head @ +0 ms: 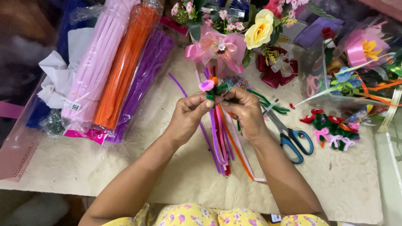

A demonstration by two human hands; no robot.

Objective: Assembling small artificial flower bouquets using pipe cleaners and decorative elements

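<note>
a home craft corner: a bench (125,167) crowded with bagged pipe cleaners (121,67), artificial flowers (259,29), ribbon bows (217,48), scissors (291,136) and small finished pipe-cleaner blooms (333,127).

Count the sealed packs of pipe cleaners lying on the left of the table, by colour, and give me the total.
Pale pink pack: 1
Orange pack: 1
Purple pack: 1
Total: 3 packs, lying side by side to the left of the left hand and right hand.
</note>
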